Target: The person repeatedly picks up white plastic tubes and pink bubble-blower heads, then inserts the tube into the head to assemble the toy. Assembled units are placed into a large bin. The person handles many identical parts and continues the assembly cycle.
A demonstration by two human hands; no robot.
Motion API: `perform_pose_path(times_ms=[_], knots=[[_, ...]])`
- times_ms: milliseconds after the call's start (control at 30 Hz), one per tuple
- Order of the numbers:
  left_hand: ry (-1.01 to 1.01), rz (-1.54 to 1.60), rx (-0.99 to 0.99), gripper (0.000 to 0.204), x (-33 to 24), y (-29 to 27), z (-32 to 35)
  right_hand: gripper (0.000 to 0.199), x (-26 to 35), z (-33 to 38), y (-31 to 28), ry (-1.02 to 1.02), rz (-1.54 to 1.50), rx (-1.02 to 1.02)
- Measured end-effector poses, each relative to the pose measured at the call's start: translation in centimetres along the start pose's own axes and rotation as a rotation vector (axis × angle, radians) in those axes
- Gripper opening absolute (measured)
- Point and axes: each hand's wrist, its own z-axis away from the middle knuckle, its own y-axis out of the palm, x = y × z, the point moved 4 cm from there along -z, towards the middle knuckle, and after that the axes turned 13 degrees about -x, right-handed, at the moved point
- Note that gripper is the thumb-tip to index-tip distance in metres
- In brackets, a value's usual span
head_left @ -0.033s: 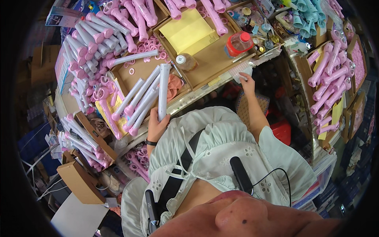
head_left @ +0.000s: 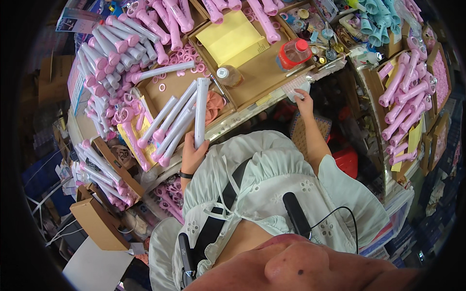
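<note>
My left hand is closed round the lower end of a pale grey tube, which stands nearly upright at the table's front edge. Beside it, several grey tubes with pink ends lie slanted over a cardboard tray. At the front edge to the right, my right hand pinches a small white sheet, which looks like paper or backing film. Next to that, a sheet with rows of tiny marks lies on the edge. An orange-pink cloth sits behind the held tube.
Grey-and-pink tubes are piled at the left, with pink rings nearby. A small bottle and a red-capped jar stand in the middle tray. Pink pieces fill a box at the right; teal ones lie behind.
</note>
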Motion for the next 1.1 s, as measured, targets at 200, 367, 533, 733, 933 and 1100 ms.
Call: perform_pose_path(times_ms=[200, 367, 533, 733, 933, 1100], knots=[[-0.027, -0.007, 0.015, 0.036, -0.2, -0.4, -0.2, 0.022, -0.2, 0.7, 0.4, 0.094, -0.057, 0.014], [0.002, -0.043, 0.019, 0.036, 0.2, -0.8, -0.6, 0.022, -0.4, 0.5, 0.5, 0.119, -0.028, -0.017], [0.035, -0.054, 0.018, 0.038, 0.7, -1.3, -0.7, 0.023, -0.5, 0.6, 0.6, 0.093, -0.072, -0.027], [0.103, -0.07, 0.019, 0.039, 0.6, -1.6, -1.0, 0.024, -1.1, 0.7, 0.4, 0.219, -0.084, -0.003], [0.099, -0.098, 0.028, 0.039, 1.2, -2.0, -1.3, 0.021, -0.8, 1.0, 1.2, 0.144, -0.107, -0.065], [0.072, -0.156, 0.027, 0.04, 1.7, -2.4, -1.7, 0.018, -1.2, 1.1, 1.2, 0.12, -0.14, -0.108]])
